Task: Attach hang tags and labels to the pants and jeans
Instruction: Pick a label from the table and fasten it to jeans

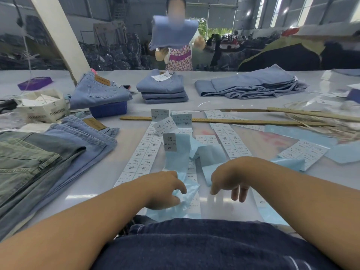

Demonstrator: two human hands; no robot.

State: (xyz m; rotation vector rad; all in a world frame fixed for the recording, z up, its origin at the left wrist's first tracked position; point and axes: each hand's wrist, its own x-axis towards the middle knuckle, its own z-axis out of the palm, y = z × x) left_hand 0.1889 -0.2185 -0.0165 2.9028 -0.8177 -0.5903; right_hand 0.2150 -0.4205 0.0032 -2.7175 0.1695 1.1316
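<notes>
Left hand pinches blue backing strip | right hand loose, holding nothing | labels on counter, jeans left | risk: strip tears or label self-sticks if peeled one-handed

I saw a glossy, smooth desk with glare. Label sheets were matt white paper; the backing strip was pale blue, slick-looking paper. Jeans were faded blue denim with a tan leather-look patch. The ruler was bare wood.
</notes>
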